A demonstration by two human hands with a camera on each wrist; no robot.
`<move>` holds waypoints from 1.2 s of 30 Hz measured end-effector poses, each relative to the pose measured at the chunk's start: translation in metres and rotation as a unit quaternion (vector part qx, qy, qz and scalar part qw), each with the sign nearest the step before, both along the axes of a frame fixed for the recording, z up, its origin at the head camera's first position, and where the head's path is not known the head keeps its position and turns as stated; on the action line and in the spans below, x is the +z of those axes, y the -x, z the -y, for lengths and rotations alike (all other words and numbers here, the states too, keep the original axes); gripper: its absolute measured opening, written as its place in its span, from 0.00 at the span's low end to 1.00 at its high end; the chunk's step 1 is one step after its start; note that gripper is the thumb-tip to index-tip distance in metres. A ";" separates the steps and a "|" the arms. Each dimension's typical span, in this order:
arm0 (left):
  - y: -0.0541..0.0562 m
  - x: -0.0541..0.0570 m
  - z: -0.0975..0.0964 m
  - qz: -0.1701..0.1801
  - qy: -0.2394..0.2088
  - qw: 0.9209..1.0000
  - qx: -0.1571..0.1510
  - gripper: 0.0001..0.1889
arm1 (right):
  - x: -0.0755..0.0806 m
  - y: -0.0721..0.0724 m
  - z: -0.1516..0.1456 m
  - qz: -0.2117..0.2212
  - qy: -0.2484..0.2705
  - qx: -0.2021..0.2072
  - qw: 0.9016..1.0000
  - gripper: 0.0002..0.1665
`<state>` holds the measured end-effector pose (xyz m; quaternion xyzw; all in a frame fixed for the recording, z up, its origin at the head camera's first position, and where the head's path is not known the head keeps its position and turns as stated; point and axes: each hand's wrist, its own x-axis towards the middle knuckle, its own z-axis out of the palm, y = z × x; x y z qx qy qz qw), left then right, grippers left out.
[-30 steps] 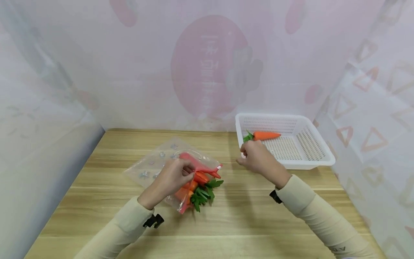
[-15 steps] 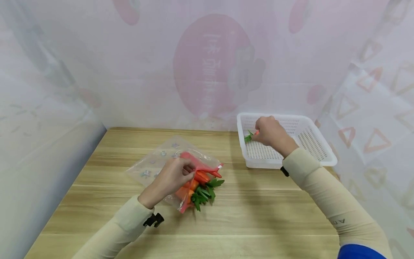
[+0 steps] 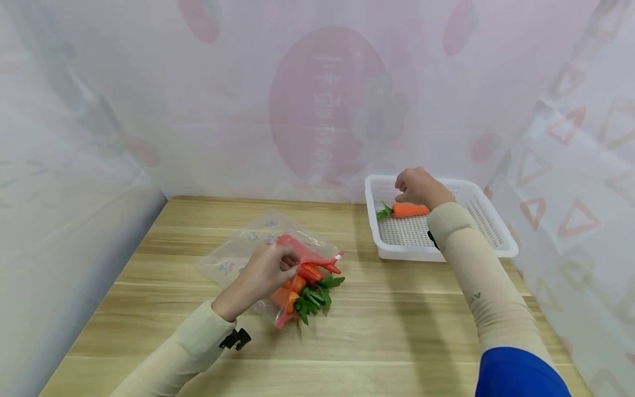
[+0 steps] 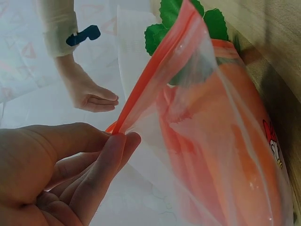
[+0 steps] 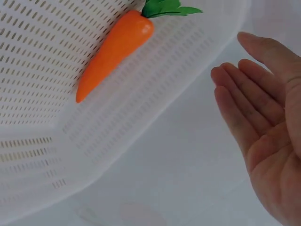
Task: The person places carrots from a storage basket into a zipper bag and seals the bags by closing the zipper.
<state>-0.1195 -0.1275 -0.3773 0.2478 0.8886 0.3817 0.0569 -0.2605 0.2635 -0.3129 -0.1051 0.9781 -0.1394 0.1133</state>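
My left hand pinches the red zip edge of a clear plastic bag between thumb and fingers. Inside the bag lie several carrots, their green leafy tops poking out of the mouth toward the right. In the white basket at the back right rests one orange carrot with a green top. Above that carrot hovers my right hand, its fingers loosely bent and holding nothing. The right wrist view shows its palm and relaxed fingers beside the basket rim.
A wooden table carries the bag and basket. A pale printed backdrop rises right behind the table's back edge, and patterned side walls stand at left and right. The basket sits close to the right wall.
My right hand has moved from the basket's front left corner, over the carrot, then up off it. The carrot stays in the basket. My left hand keeps its pinch on the bag.
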 end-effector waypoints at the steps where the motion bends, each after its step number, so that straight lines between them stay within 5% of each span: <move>1: 0.000 0.000 0.000 0.001 0.000 1.000 0.000 0.05 | -0.002 0.004 -0.001 0.007 -0.003 0.001 1.000 0.23; 12: -0.002 0.001 -0.007 -0.002 -0.010 1.000 -0.010 0.06 | -0.035 0.035 -0.016 0.032 -0.092 0.046 0.994 0.25; 25: -0.005 0.004 -0.014 -0.006 -0.011 1.000 -0.010 0.06 | -0.064 0.031 -0.026 0.061 -0.178 0.059 0.980 0.18; 36: -0.005 0.007 -0.016 -0.015 -0.007 1.000 -0.021 0.06 | -0.075 0.026 -0.028 0.021 -0.205 0.053 0.977 0.15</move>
